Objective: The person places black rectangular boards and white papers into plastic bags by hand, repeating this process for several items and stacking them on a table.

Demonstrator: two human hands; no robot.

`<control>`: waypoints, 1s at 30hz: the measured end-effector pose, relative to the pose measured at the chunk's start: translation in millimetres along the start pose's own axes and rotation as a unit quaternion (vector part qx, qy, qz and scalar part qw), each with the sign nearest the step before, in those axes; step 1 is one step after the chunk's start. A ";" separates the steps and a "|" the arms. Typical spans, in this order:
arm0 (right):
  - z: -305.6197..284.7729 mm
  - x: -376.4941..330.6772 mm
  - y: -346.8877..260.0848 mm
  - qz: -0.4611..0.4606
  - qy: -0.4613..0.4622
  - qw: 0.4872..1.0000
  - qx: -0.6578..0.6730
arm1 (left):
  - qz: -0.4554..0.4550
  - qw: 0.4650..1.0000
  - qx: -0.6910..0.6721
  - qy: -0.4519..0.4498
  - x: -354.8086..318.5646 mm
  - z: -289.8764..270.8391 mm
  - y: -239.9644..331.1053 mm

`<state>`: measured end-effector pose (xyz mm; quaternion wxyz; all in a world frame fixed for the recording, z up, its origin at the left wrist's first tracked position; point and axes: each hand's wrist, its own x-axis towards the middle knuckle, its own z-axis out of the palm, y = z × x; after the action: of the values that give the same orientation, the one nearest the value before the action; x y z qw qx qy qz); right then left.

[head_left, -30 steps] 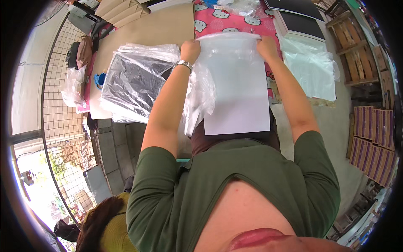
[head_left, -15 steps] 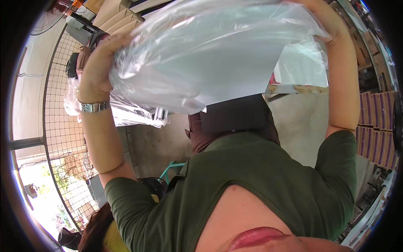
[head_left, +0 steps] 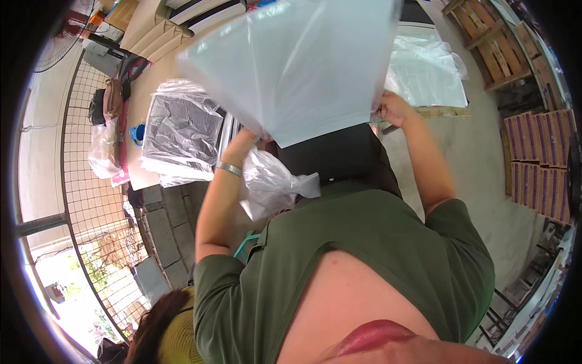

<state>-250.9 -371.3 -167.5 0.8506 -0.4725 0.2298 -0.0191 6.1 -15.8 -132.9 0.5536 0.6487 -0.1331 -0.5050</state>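
Observation:
Before me a large pale, flat panel (head_left: 303, 73) in a clear plastic bag is held up at a tilt. My left hand (head_left: 244, 144), with a metal watch at the wrist, is closed at its lower left corner. Loose crumpled plastic (head_left: 267, 185) hangs below that hand. At the lower right edge my right hand (head_left: 395, 109) has its fingers curled on the bagged panel. A stack of plastic-wrapped dark flat pieces (head_left: 182, 130) lies on the table to the left. Another pile of pale plastic-wrapped sheets (head_left: 427, 73) lies to the right of the panel.
Folded brown cardboard (head_left: 151, 45) stands at the far left of the table. Wooden pallets (head_left: 494, 45) lean at the far right, with stacked cartons (head_left: 539, 164) nearer. On the left are a wire mesh (head_left: 94, 200) and a fan (head_left: 60, 45). Another person (head_left: 170, 327) is at lower left.
Both hands have come down and inward from the bag's upper sides to the panel's lower corners. The billowing plastic now lies smoother over the panel, with loose plastic hanging below my left hand.

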 end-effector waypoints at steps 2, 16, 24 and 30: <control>5.3 6.2 8.8 -0.021 0.076 0.995 -0.054 | -0.002 0.993 0.033 0.116 -5.3 15.5 -32.3; 93.0 -60.6 19.1 0.000 0.108 0.952 -0.287 | -0.124 0.989 0.059 0.050 -72.3 51.5 -33.4; 116.9 -135.3 36.7 0.061 0.000 0.976 -0.210 | 0.020 0.999 -0.025 0.010 -152.7 81.0 -62.1; 190.5 -26.2 -15.3 0.016 -0.092 0.907 -0.411 | 0.119 0.939 -0.141 0.291 -166.5 42.3 -12.4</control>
<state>-193.6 -221.8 -59.9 0.5985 -0.7763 0.1452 0.1346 -108.3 85.7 -53.8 0.7102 0.6619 0.0301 -0.2379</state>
